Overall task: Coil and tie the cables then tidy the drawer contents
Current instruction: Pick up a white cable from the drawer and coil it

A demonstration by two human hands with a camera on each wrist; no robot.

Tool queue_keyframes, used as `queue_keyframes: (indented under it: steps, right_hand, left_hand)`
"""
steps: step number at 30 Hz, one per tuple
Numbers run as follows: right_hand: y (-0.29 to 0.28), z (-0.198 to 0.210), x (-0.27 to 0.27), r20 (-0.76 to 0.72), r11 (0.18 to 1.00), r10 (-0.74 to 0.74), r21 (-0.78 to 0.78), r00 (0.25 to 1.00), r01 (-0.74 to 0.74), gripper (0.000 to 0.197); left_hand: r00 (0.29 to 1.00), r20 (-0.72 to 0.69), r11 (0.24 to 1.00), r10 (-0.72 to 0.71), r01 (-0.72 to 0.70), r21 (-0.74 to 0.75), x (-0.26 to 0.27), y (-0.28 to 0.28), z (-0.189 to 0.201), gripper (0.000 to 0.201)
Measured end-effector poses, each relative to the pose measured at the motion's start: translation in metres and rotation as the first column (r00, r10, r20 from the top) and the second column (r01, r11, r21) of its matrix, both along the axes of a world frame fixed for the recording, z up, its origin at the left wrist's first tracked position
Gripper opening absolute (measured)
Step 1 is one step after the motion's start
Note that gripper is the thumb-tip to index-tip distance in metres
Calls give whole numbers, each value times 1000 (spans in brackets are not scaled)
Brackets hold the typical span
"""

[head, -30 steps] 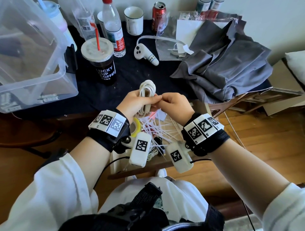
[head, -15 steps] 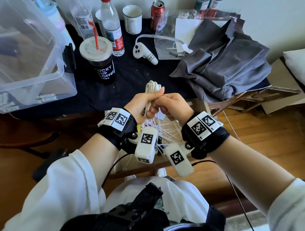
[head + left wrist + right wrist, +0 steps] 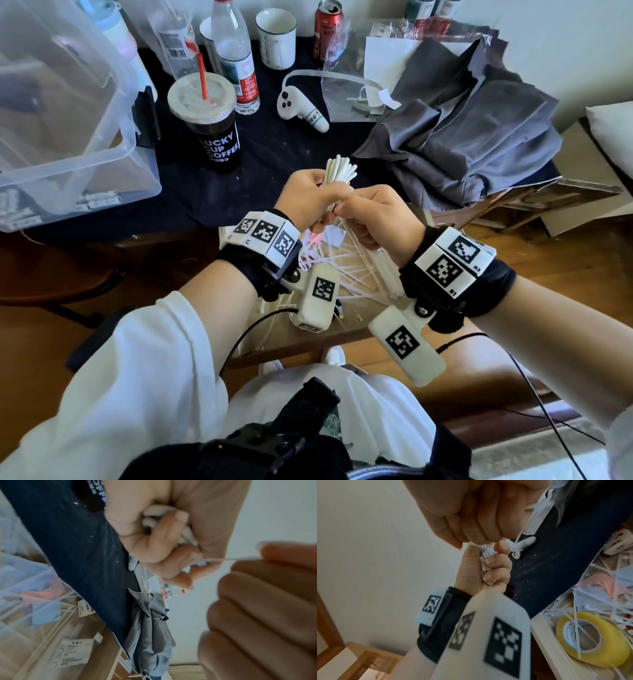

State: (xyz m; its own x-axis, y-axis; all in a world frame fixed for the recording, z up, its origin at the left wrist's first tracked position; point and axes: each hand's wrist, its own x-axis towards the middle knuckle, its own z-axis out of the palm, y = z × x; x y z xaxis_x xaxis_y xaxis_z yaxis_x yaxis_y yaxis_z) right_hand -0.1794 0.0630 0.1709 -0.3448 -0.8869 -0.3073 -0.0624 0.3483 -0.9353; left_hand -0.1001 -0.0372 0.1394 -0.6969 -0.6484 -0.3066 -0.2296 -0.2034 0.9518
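Observation:
A white cable (image 3: 339, 171), coiled into a tight bundle, stands upright in my left hand (image 3: 308, 198), whose fingers curl round its middle. The right hand (image 3: 373, 212) touches the left at the bundle's waist. In the left wrist view a thin white zip tie (image 3: 216, 560) runs taut from the cable (image 3: 154, 512) to the right hand's pinching fingers (image 3: 265, 601). The right wrist view shows the right hand (image 3: 479, 513) closed as a fist above the cable (image 3: 486, 553). Below both hands the wooden drawer (image 3: 291, 346) is open, strewn with loose zip ties.
A yellow tape roll (image 3: 590, 635) lies in the drawer. On the dark tabletop stand a coffee cup (image 3: 214, 126), a clear plastic bin (image 3: 68, 120), a white controller (image 3: 301, 109), bottles, a mug and a can. Grey cloth (image 3: 462, 137) is heaped at the right.
The loose loop has been squeezed into a tight upright bundle. Both hands have shifted slightly right and away from me, and stay together at the bundle's middle.

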Motion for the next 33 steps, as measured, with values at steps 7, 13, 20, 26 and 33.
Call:
queue_keyframes:
  steps: [7, 13, 20, 26, 33]
  right_hand:
    - [4, -5, -9, -2, 999, 6, -33, 1000, -6, 48]
    - [8, -6, -21, -56, 994, -97, -58, 994, 94, 42]
    - [9, -18, -38, -23, 978, -184, -101, 983, 181, 15]
    - [13, -10, -43, 110, 989, -86, -115, 990, 98, 22]
    - [8, -3, -49, 237, 964, 215, -206, 947, -167, 50]
  left_hand:
    - [998, 37, 992, 43, -47, 114, -4, 5, -5, 24]
    - [987, -158, 831, 41, 54, 554, 12, -3, -1, 35]
    - [944, -305, 684, 128, 139, 716, 30, -2, 6, 42]
    - [926, -365, 691, 94, 203, 694, 35, -5, 5, 44]
    - [948, -312, 761, 56, 162, 628, 31, -3, 7, 32]
